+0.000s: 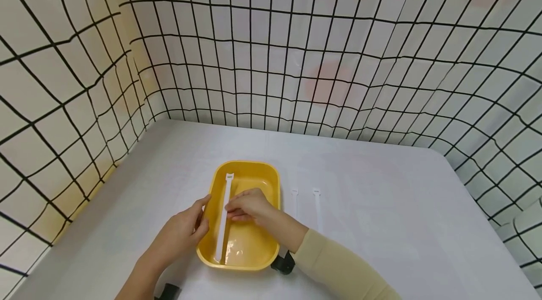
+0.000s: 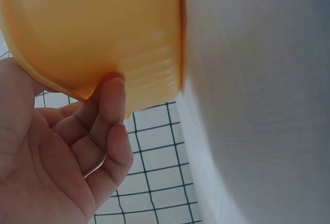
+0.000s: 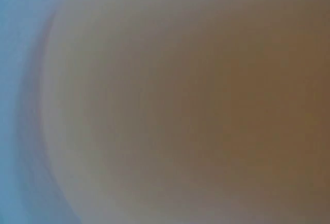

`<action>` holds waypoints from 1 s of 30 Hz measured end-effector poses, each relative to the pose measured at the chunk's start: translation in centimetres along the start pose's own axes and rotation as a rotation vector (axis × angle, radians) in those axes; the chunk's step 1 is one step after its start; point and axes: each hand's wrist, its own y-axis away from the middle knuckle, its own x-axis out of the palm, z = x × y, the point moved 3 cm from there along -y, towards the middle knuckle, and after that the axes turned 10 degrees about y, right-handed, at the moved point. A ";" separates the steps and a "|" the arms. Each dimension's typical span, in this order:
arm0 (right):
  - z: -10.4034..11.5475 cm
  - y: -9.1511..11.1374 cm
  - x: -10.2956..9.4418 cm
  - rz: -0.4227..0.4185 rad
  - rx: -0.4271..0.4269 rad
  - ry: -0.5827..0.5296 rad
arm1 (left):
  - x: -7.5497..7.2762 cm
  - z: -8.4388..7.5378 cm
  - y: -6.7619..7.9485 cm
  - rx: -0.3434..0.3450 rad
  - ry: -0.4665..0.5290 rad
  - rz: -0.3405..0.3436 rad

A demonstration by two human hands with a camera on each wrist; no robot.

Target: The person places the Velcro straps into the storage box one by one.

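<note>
A yellow tray (image 1: 250, 248) stands on the white table, and a white cable strap (image 1: 221, 232) with a slotted head lies lengthwise along its left part. My left hand (image 1: 182, 229) grips the tray's left rim, its curled fingers against the ribbed outer wall in the left wrist view. Reaching in over the right rim, my right hand (image 1: 251, 206) pinches the strap near its middle with thumb and fingertips. In the right wrist view, a blurred yellowish surface fills most of the picture and hides the fingers.
Two more white straps (image 1: 317, 206) lie side by side on the table (image 1: 381, 206), right of the tray. Black wire mesh (image 1: 271, 55) backed by white cloth encloses the back and sides. Black wrist devices (image 1: 283, 264) sit close to the tray's near edge.
</note>
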 end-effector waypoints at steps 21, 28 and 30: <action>-0.5 -0.2 0.6 -0.042 0.016 0.080 | -0.1 -0.2 0.1 0.020 0.012 -0.014; -0.9 -0.5 0.7 -0.060 0.032 0.094 | -0.1 -0.1 0.0 0.029 0.009 -0.020; -1.0 -0.6 0.7 -0.064 0.041 0.103 | -0.1 -0.1 0.0 0.028 0.006 -0.022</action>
